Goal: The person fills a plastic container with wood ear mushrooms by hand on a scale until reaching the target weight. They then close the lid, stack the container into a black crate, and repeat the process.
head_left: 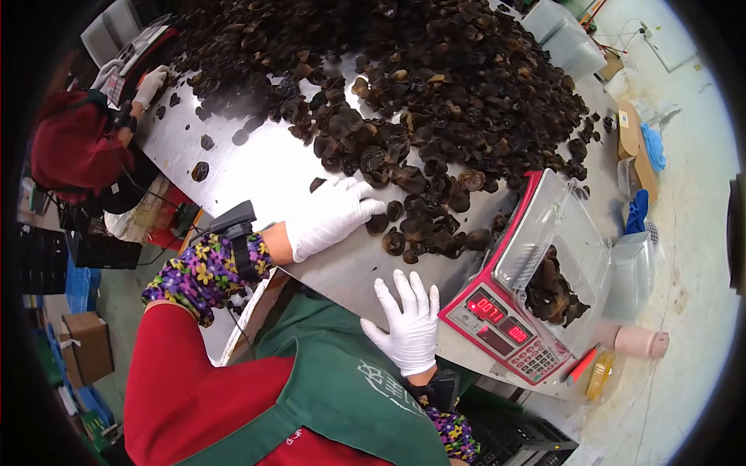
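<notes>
White-gloved, my left hand reaches over the metal table at the near edge of a pile of dried wood ear mushrooms. Its fingers are extended and slightly bent, the tips beside a few loose dark pieces; I see nothing gripped in it. My right hand, gloved too, is raised in front of the green apron with fingers spread and nothing held. To its right stands a red digital scale with lit red digits. A clear plastic container on the scale holds some wood ear mushrooms.
At the upper left, a co-worker in a red hood has a gloved hand by the pile, near another scale. Clear containers stand at the far right edge. A pink roll and yellow item lie beyond the scale.
</notes>
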Demonstrator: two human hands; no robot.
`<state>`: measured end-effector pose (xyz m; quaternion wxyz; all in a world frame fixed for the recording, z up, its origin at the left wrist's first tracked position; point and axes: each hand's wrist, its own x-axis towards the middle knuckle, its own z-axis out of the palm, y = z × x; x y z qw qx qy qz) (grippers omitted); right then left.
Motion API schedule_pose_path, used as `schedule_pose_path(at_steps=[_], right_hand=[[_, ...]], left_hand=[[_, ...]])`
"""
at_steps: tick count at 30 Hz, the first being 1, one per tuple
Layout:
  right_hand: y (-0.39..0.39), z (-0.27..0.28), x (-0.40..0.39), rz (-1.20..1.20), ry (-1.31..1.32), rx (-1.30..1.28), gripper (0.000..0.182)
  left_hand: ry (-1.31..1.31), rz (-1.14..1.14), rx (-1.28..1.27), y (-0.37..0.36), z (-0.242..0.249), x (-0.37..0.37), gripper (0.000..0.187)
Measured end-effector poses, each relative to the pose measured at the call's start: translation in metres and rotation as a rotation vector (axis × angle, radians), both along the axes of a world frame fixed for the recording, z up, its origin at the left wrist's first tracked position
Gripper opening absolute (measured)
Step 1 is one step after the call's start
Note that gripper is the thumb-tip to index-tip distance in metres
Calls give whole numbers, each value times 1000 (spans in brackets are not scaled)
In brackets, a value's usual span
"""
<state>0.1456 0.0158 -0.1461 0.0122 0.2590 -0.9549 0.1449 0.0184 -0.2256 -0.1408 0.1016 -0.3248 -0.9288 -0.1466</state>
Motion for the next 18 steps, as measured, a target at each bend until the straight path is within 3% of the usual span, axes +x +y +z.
schedule_pose_path(at_steps=[3,5,6,7,9,12,13,15,16,17,18], right_hand=[[2,-1,0,2,8,18,70],[2,-1,1,-2,20,6,70],[2,1,1,-2,12,11,70],[1,1,1,0,4,14,70],[1,0,-1,3,11,10,70],[1,0,1,5,12,11,70],[1,0,1,2,20,3,71],[1,0,0,4,20,6,70],[1,0,0,6,22,5,70],[1,0,0,6,23,3,70],[1,-1,0,9,26,2,70]], left_hand=[[-112,105,87,-1,-3,-4,38],[-551,80,849,-5,-8,-2,28],[-711,103,1017,-4,2,2,25],[-703,104,1010,-8,5,2,25],[-1098,254,1106,-17,8,5,27],[-1180,325,1263,-25,17,18,29],[-1182,324,1266,-28,14,20,29],[-584,363,981,-31,12,24,25],[-414,481,684,-35,18,27,25],[-414,481,682,-34,16,26,25],[-74,444,477,-33,13,24,28]])
